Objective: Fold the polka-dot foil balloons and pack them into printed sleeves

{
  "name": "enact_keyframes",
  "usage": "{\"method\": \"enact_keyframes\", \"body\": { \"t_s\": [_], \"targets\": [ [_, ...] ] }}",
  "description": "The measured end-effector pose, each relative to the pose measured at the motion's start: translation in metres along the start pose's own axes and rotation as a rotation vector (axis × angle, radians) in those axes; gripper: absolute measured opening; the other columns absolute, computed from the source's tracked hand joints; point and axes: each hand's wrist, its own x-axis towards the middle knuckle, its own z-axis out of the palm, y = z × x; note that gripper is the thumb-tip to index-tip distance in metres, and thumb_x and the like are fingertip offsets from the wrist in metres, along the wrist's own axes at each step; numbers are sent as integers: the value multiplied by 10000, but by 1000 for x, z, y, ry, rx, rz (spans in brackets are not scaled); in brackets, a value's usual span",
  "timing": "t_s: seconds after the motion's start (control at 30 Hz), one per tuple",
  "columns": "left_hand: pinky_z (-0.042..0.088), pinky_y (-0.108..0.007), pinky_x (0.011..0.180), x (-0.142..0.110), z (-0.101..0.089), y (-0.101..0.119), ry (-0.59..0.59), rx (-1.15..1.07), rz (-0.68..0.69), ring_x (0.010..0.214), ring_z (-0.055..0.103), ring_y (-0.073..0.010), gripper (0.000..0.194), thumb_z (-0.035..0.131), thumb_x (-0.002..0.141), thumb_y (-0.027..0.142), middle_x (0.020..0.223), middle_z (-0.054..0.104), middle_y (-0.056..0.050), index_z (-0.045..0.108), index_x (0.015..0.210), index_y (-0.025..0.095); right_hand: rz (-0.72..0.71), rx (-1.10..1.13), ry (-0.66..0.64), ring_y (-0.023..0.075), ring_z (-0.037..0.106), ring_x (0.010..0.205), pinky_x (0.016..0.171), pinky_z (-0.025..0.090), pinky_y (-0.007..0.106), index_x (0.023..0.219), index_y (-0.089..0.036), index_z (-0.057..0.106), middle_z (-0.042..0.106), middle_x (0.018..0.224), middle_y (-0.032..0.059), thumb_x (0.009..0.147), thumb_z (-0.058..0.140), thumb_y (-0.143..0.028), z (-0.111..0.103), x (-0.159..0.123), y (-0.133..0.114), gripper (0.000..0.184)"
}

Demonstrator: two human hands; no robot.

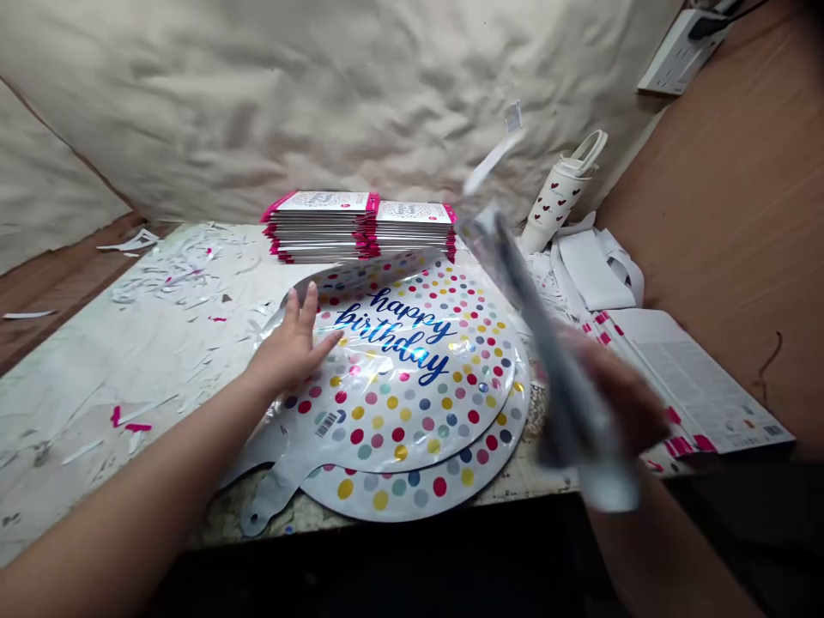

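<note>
Flat foil balloons [399, 403], white with coloured dots and blue "happy birthday" lettering, lie overlapped on the table. My left hand [289, 348] rests on the left side of the upper balloon, fingers spread. The far edge of that balloon curls up. To the right, my right hand [621, 390] is closed round a long grey, shiny thing [566, 386], smeared by motion, so its kind does not show. It is raised beside the balloons' right edge. A pale strip [493, 163] with a small printed square shows above its far end; whether they join is unclear.
Two stacks of pink-edged printed packets [322, 227] stand behind the balloons. A heart-patterned tumbler [557, 197] and white strip material [598, 266] are at back right. More printed packets [701, 386] lie at right. Paper scraps [173, 266] litter the left. A power strip [682, 51] hangs upper right.
</note>
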Motion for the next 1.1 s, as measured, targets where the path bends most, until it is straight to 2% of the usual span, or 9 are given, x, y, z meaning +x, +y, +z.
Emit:
{"method": "enact_keyframes", "body": {
  "t_s": [0.2,0.3,0.37,0.43,0.5,0.63,0.87,1.0,1.1],
  "targets": [
    [401,-458,955,6,-15,-8,330,-223,-65,1176,467,-301,649,393,860,408,1426,284,-189,197,1406,117,-311,-13,-623,232,536,1123,965,393,486,1097,-199,620,638,1123,92,873,469,-130,64,-40,-4,279],
    [331,-445,1029,-9,-10,15,500,-187,245,1245,395,-253,482,391,876,305,1352,419,-132,353,1333,154,-308,14,-800,209,535,1124,967,392,453,1116,-210,606,639,1127,70,886,457,-143,70,-61,11,282],
    [349,-398,1024,-17,2,44,406,-168,639,1233,416,-205,410,370,877,224,1273,521,-85,438,1280,190,-320,109,-877,186,511,1154,992,380,415,1128,-218,598,619,1165,47,898,440,-165,71,-64,15,283],
    [343,-364,1028,-19,19,79,138,-131,966,1262,383,-184,433,339,874,181,1313,499,-61,433,1296,198,-360,165,-890,171,496,1170,1015,365,389,1117,-204,605,613,1176,40,911,411,-168,71,-61,13,285],
    [272,-397,1061,-17,37,108,-82,-67,1097,1320,281,-212,466,336,885,226,1398,398,-59,365,1348,187,-400,140,-820,161,531,1130,1005,389,352,1088,-162,619,640,1128,52,912,406,-153,70,-59,8,277],
    [172,-533,1047,-10,60,134,-219,17,1049,1347,187,-290,522,297,910,384,1465,258,-86,243,1404,224,-500,13,-664,171,613,1006,948,456,339,1012,-121,641,678,1042,62,878,465,-116,54,-67,-2,221],
    [173,-623,959,-15,61,141,-144,78,922,1321,177,-395,526,366,862,442,1473,218,-123,287,1374,349,-419,-64,-692,202,582,1064,944,457,378,1070,-104,611,646,1103,105,880,444,-105,38,-77,-11,253],
    [185,-657,920,-14,63,149,-148,90,881,1289,228,-430,535,380,844,494,1486,173,-116,286,1361,394,-433,75,-736,182,597,1039,952,442,371,1032,-143,619,667,1070,66,883,439,-117,43,-77,-4,235],
    [160,-649,951,-12,62,153,-119,86,864,1309,199,-410,542,359,854,509,1491,160,-115,316,1364,330,-249,275,-833,157,608,1009,941,435,336,1018,-151,610,680,1029,64,888,418,-147,39,-73,5,232]
  ]
}}
